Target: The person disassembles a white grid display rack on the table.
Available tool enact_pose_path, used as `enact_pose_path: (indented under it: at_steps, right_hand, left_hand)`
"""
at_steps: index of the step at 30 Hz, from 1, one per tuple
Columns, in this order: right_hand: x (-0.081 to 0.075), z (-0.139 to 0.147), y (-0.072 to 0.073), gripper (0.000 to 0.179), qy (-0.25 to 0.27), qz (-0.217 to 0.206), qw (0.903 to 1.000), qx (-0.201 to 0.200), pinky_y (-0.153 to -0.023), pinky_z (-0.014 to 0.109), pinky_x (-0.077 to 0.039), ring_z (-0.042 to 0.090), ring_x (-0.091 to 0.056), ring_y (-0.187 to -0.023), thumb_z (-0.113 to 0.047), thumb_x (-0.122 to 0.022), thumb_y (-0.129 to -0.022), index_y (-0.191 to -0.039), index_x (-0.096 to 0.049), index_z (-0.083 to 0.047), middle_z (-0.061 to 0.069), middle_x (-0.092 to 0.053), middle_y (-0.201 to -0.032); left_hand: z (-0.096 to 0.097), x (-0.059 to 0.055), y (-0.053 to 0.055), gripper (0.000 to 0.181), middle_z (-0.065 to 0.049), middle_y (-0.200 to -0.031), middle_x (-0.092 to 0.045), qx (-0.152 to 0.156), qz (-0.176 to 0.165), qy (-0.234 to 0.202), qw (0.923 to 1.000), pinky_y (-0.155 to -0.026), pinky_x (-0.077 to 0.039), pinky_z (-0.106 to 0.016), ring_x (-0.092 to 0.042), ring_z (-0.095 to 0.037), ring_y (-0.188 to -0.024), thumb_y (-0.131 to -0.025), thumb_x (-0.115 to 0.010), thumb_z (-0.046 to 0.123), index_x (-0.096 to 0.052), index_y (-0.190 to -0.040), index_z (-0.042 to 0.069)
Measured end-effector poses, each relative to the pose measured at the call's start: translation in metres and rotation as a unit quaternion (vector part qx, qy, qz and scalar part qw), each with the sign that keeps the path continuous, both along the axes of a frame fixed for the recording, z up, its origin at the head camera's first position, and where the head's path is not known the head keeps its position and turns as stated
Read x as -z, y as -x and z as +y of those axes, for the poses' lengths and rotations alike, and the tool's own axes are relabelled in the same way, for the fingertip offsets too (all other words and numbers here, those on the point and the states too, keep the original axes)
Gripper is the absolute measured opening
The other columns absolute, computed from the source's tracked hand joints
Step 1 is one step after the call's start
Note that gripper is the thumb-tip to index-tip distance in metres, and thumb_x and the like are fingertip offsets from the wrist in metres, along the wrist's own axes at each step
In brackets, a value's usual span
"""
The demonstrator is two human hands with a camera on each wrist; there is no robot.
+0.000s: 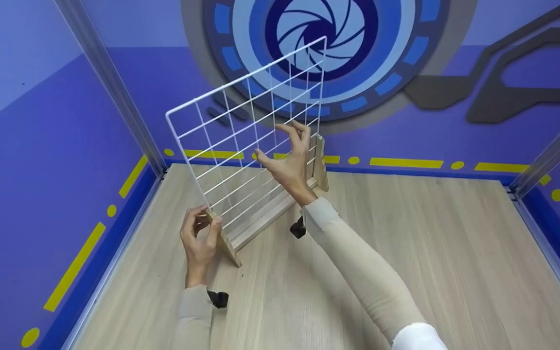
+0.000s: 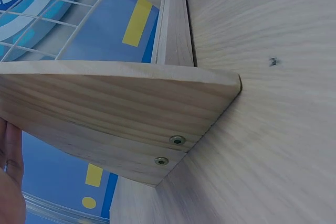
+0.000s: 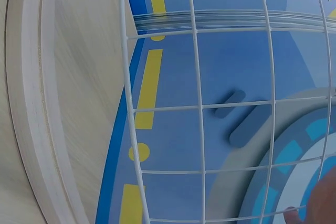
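A white wire grid panel (image 1: pixel 255 112) stands upright, leaning slightly, in a wooden stand with a side piece at each end. In the head view my left hand (image 1: pixel 199 245) grips the upper end of the near side piece (image 1: pixel 226 243), by the grid's lower corner. The left wrist view shows two bolts (image 2: pixel 177 140) in that side piece (image 2: pixel 121 98) and part of the left hand (image 2: pixel 11 166). My right hand (image 1: pixel 287 163) is in front of the grid, fingers apart and bent, with nothing seen between them. Only a bit of the right hand (image 3: pixel 321 203) appears in the right wrist view.
The far side piece (image 1: pixel 323 163) stands near the back wall, and a wooden crossbar (image 1: pixel 265 218) joins both ends on the wood-grain table (image 1: pixel 406 253). Blue printed walls (image 1: pixel 129 97) with metal corner posts (image 1: pixel 110 82) enclose the table.
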State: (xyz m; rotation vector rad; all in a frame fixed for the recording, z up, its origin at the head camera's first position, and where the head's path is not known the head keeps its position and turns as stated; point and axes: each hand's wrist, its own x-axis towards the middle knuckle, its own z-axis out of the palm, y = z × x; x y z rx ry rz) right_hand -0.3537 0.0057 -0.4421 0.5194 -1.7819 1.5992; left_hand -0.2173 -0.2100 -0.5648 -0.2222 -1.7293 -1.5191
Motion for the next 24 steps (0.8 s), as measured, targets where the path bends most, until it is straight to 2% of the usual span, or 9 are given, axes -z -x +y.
enact_pose_path:
  at_steps: [5,11,17,24]
  right_hand:
    - [-0.005,0.001,-0.001,0.062,-0.009,-0.002,0.9999,0.005,-0.118,0.045,-0.041,0.041,-0.044,-0.141,-0.019,-0.097,-0.071,-0.126,-0.071,-0.009,0.025,-0.044,-0.145]
    - [-0.008,0.000,0.000,0.064,-0.009,-0.002,0.9999,0.009,-0.117,0.044,-0.041,0.035,-0.043,-0.140,-0.021,-0.097,-0.072,-0.128,-0.070,-0.009,0.026,-0.044,-0.146]
    - [-0.014,0.001,-0.001,0.065,0.002,0.000,1.0000,0.006,-0.117,0.049,-0.043,0.036,-0.045,-0.138,-0.019,-0.097,-0.071,-0.129,-0.070,-0.008,0.023,-0.045,-0.145]
    - [-0.022,0.000,-0.003,0.065,-0.004,-0.003,1.0000,0.006,-0.117,0.042,-0.041,0.038,-0.044,-0.141,-0.020,-0.097,-0.072,-0.130,-0.070,-0.008,0.024,-0.044,-0.147]
  left_hand:
    - [0.000,0.001,0.002,0.038,-0.011,-0.101,-0.067,-0.004,0.007,0.002,1.0000,-0.081,-0.060,-0.019,-0.067,-0.011,-0.086,-0.082,-0.076,-0.015,-0.069,-0.119,-0.012]
    - [0.000,-0.001,0.000,0.036,-0.006,-0.101,-0.067,0.001,-0.003,0.000,1.0000,-0.082,-0.061,-0.019,-0.067,-0.010,-0.086,-0.084,-0.076,-0.014,-0.070,-0.119,-0.010]
    - [0.000,-0.006,-0.002,0.036,-0.012,-0.101,-0.067,0.007,-0.006,0.006,0.9999,-0.083,-0.061,-0.020,-0.069,-0.013,-0.088,-0.086,-0.077,-0.012,-0.070,-0.122,-0.009]
    - [-0.001,-0.008,-0.006,0.035,-0.015,-0.104,-0.068,0.001,-0.026,0.017,0.9995,-0.085,-0.062,-0.022,-0.070,-0.014,-0.090,-0.088,-0.077,-0.008,-0.070,-0.123,-0.007]
